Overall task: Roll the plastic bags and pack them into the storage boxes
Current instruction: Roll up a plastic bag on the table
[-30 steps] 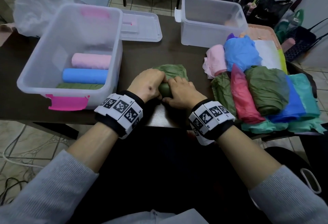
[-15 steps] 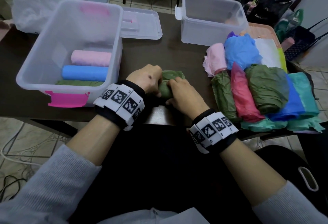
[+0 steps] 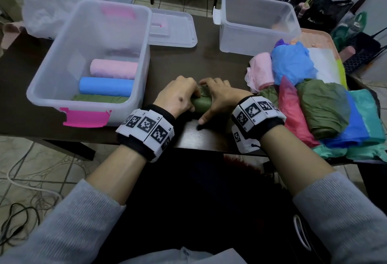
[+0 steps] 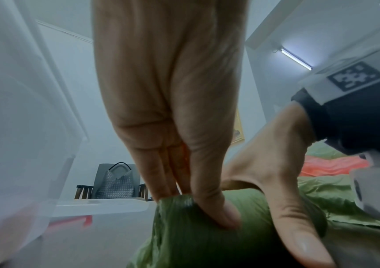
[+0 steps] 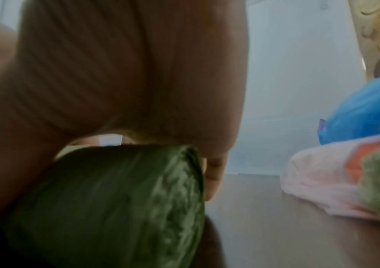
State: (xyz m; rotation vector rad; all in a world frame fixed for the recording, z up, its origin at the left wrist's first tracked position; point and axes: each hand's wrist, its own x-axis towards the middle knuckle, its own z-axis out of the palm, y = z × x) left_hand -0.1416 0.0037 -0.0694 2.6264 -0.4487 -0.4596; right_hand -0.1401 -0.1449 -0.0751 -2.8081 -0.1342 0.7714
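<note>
A rolled green bag (image 3: 202, 101) lies on the dark tabletop (image 3: 209, 69), near its front edge. The left hand (image 3: 178, 96) and right hand (image 3: 219, 98) both curl their fingers (image 4: 216, 208) around it. Left of it, a clear box (image 3: 88, 54) holds three rolls.

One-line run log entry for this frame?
step: rolling | left hand: grips green bag roll | right hand: grips same roll | left storage box: pink, blue, green rolls inside

the dark surface (image 3: 209, 69) carries two clear storage boxes (image 3: 62, 88) (image 3: 257, 39), a flat lid (image 3: 173, 33), a green roll (image 3: 202, 103) and heaped plastic bags (image 3: 314, 100).
</note>
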